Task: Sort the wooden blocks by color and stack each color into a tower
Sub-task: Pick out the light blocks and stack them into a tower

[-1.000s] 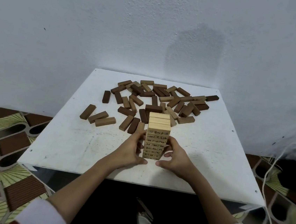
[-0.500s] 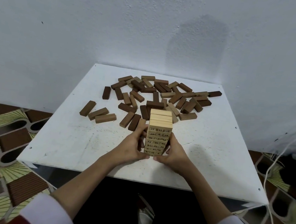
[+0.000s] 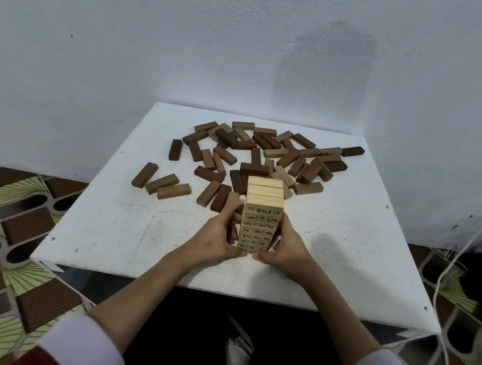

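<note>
Pale tower [image 3: 262, 214] liable to topple or shear if squeezed unevenly or nudged sideways; tall, narrow, loosely layered. Could also knock into scattered brown blocks [image 3: 254, 157] just behind. Stands upright near front of white counter [image 3: 110, 228], clasped between hands: left hand [image 3: 219, 236] gripping its left side, right hand [image 3: 286, 248] its right, thumbs at base.

light tower [image 3: 262, 214]: upright, numbered block ends facing camera, near desk edge | loose brown blocks [image 3: 254, 157]: mid/dark mixed, scattered flat behind tower
</note>
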Demonstrator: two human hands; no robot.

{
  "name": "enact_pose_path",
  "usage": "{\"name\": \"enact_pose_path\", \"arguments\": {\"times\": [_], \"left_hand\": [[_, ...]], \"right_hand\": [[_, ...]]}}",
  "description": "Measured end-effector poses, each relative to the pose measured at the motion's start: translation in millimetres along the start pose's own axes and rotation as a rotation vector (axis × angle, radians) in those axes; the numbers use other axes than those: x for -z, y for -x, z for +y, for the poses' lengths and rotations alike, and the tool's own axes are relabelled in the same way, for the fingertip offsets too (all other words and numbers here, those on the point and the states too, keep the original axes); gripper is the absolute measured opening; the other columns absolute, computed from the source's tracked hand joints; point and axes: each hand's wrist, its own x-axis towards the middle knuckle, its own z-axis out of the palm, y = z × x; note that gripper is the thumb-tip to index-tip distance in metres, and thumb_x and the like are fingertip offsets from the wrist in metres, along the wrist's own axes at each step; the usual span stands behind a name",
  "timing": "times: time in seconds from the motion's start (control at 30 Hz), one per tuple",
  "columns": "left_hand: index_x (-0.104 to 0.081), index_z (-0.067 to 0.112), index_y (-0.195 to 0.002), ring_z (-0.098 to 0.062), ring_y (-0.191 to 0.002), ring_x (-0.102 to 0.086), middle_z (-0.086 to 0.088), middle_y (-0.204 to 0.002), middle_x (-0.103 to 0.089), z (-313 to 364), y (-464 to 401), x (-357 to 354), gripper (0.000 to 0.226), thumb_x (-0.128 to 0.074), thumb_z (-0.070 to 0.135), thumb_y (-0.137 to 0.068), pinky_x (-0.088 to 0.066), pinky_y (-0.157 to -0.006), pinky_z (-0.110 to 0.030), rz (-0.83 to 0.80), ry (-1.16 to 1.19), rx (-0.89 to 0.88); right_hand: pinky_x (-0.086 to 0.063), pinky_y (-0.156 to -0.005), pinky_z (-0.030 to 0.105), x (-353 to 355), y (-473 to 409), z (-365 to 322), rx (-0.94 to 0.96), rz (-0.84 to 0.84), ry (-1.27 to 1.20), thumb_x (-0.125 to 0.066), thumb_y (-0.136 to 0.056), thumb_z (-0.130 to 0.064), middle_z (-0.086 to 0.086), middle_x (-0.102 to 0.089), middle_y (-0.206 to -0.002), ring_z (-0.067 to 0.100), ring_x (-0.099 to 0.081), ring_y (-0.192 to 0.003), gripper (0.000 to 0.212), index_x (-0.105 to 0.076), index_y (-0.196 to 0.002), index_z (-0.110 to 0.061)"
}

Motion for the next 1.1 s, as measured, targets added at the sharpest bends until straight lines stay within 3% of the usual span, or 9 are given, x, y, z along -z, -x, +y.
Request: {"name": "enact_pose_path", "arguments": {"times": [0.13,0.27,0.33,0.5,0.7,1.0,1.1], "left_hand": [[-0.033,0.021,-0.141,-0.005,-0.069,-0.052,-0.002,-0.107,-0.057,2.8,-4.5,-8.3,0.089,-0.079,-0.001,-0.068,-0.051,-0.065,-0.021,-0.011,0.002,-0.009],[-0.033,0.022,-0.142,-0.026,-0.086,-0.058,0.004,-0.108,-0.057,8.0,-11.9,-20.3,0.092,-0.08,0.0,-0.066,-0.056,-0.073,-0.038,-0.029,0.045,-0.029],[-0.033,0.022,-0.142,-0.029,-0.087,-0.058,0.007,-0.104,-0.057,10.9,-16.0,-26.9,0.092,-0.08,0.0,-0.066,-0.054,-0.074,-0.042,-0.039,0.039,-0.038],[-0.028,0.019,-0.145,-0.013,-0.071,-0.052,0.01,-0.096,-0.05,16.5,-32.5,-44.4,0.096,-0.08,0.001,-0.067,-0.054,-0.068,-0.036,-0.059,0.043,-0.022],[-0.026,0.023,-0.146,-0.013,-0.072,-0.05,0.005,-0.103,-0.051,30.8,-55.1,-70.1,0.096,-0.079,0.004,-0.068,-0.053,-0.069,-0.037,-0.074,0.04,-0.036],[-0.024,0.022,-0.147,-0.01,-0.07,-0.049,-0.002,-0.108,-0.054,51.8,-110.6,-111.8,0.097,-0.08,0.008,-0.069,-0.052,-0.068,-0.033,-0.106,0.026,-0.051],[-0.021,0.019,-0.148,-0.007,-0.068,-0.047,-0.003,-0.112,-0.052,58.3,-132.5,-122.1,0.097,-0.08,0.009,-0.071,-0.048,-0.062,-0.023,-0.121,0.021,-0.036]], "right_hand": [[-0.047,-0.062,0.007,7.6,1.5,6.2,0.008,-0.003,-0.044,-0.074,-0.07,0.006,-0.009,-0.048,-0.111,0.002,-0.054,-0.092,0.086,-0.028,-0.136,-0.025],[-0.047,-0.061,0.006,21.2,3.0,11.6,0.01,0.0,-0.062,-0.073,-0.071,0.007,-0.014,-0.049,-0.105,-0.002,-0.054,-0.088,0.082,-0.029,-0.13,-0.027],[-0.048,-0.063,0.007,28.9,3.0,16.4,0.02,0.006,-0.057,-0.073,-0.07,0.008,-0.016,-0.049,-0.105,-0.002,-0.054,-0.09,0.081,-0.029,-0.127,-0.029],[-0.046,-0.068,0.005,51.9,3.8,27.9,0.05,0.027,0.024,-0.076,-0.069,0.004,-0.022,-0.049,-0.106,-0.004,-0.053,-0.093,0.08,-0.029,-0.125,-0.029],[-0.041,-0.069,-0.001,83.6,-1.1,44.3,0.071,0.082,0.142,-0.08,-0.066,-0.001,-0.016,-0.048,-0.104,-0.004,-0.05,-0.091,0.078,-0.034,-0.126,-0.023],[-0.046,-0.071,0.006,143.4,-18.8,75.5,0.066,0.142,0.122,-0.082,-0.062,0.002,-0.009,-0.056,-0.108,0.0,-0.054,-0.1,0.077,-0.042,-0.124,-0.02],[-0.049,-0.071,0.011,163.8,-31.6,85.9,0.059,0.152,0.157,-0.084,-0.06,-0.004,-0.006,-0.06,-0.109,0.008,-0.057,-0.1,0.077,-0.045,-0.125,-0.016]]}}
